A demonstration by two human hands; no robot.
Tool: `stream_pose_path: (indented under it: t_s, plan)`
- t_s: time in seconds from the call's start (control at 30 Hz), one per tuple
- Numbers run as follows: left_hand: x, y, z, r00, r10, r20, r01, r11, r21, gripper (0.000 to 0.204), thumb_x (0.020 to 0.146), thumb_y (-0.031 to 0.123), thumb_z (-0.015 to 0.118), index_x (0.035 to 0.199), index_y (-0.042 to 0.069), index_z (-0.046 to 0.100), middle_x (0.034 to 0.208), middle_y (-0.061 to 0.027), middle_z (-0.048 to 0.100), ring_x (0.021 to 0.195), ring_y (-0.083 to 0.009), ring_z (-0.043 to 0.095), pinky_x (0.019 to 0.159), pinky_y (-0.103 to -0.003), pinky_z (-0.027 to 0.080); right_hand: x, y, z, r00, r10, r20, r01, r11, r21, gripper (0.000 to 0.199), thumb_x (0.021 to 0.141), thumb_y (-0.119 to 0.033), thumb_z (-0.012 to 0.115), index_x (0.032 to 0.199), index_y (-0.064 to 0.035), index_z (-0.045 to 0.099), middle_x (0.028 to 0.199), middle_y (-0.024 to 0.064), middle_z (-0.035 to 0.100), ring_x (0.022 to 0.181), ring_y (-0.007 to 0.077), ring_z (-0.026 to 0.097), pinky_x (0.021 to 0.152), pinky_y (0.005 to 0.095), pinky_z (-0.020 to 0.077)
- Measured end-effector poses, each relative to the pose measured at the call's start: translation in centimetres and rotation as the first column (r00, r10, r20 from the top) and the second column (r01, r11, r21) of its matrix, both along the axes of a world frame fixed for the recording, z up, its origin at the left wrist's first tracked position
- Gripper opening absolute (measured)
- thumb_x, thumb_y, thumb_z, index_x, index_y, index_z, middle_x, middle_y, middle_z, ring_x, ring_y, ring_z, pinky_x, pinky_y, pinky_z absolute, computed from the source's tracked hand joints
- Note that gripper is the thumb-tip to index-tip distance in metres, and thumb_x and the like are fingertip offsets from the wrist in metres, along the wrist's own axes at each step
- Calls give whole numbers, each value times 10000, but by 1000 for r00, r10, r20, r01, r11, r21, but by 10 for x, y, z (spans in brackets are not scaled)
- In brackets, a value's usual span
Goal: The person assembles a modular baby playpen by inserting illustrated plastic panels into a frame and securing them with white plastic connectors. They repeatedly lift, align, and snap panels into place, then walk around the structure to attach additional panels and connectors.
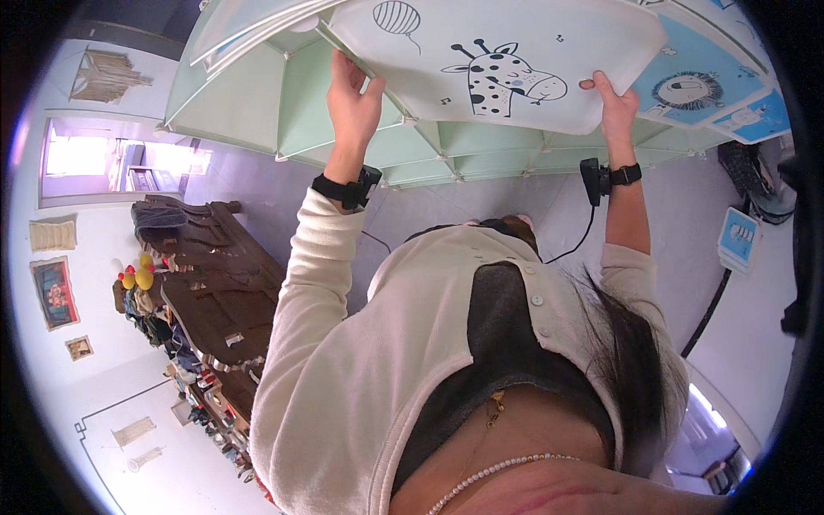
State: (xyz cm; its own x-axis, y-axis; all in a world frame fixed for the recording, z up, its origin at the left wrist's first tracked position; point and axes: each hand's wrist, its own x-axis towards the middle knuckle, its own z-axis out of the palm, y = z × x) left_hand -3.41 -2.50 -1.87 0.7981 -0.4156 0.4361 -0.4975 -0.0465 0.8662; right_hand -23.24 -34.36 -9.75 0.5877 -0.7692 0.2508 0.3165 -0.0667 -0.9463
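A white plastic door panel (433, 81) with a giraffe and a balloon drawn on it lies across a pale green cube cabinet (309, 94). My right hand (616, 110) pinches its lower right side, thumb on the front beside a small round hole; the fingers behind are hidden. At the panel's left edge, along the cabinet frame, my left hand (354, 107) is closed, its fingertips partly hidden. Black straps with small dark devices sit on both wrists. Blue panels with a lion picture (687, 90) adjoin on the right.
White rods and connectors (280, 157) join the cabinet's open compartments. A dark carved wooden bench (223, 275) stands at left, with many small items behind it. A dark bag (755, 180) and a small blue-and-white card (738, 236) are at right. A cable (577, 245) hangs from my right wrist.
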Motion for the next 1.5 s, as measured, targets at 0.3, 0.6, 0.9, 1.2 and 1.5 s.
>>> stream_pose_path:
  t_s: [0.3,0.6,0.9,1.2,1.5]
  plan:
    - [1,-3,-1,1000,-4,-7,4,999,-48,647,780,-68,570,1371,-43,309,1300,-200,504,1186,-258,531,1006,-342,417,-1,8,4,998,-52,22,51,998,40,185,844,-118,679,935,39,641,788,86,677,732,152,640,700,277,492]
    - [-7,-8,-1,999,31,-34,-33,998,-44,672,760,-77,560,1377,-49,296,1284,-199,495,1193,-263,517,1026,-359,395,0,12,11,997,-72,-23,72,997,14,179,858,-126,669,933,33,641,796,79,672,738,154,636,712,276,481]
    - [-12,-7,-2,998,52,-27,-54,997,-56,691,759,-77,555,1391,-46,276,1295,-210,476,1217,-276,492,1049,-371,374,7,9,17,999,-39,-29,40,998,41,198,857,-170,677,919,19,666,776,68,682,728,113,609,696,261,480]
    - [-35,21,-110,881,264,-393,-242,965,104,361,848,-5,542,1204,-38,496,1122,-131,584,1046,-179,562,915,-311,437,-2,5,14,989,-60,-134,65,997,30,206,852,-168,671,909,29,662,794,85,692,723,114,603,688,258,475]
    - [-21,5,-224,817,318,-481,-315,945,90,542,760,153,723,1206,-52,493,1126,-197,608,1006,-266,627,854,-351,498,0,5,11,985,-112,-132,107,993,-46,181,872,-117,619,936,52,616,796,91,681,756,131,598,752,272,460]
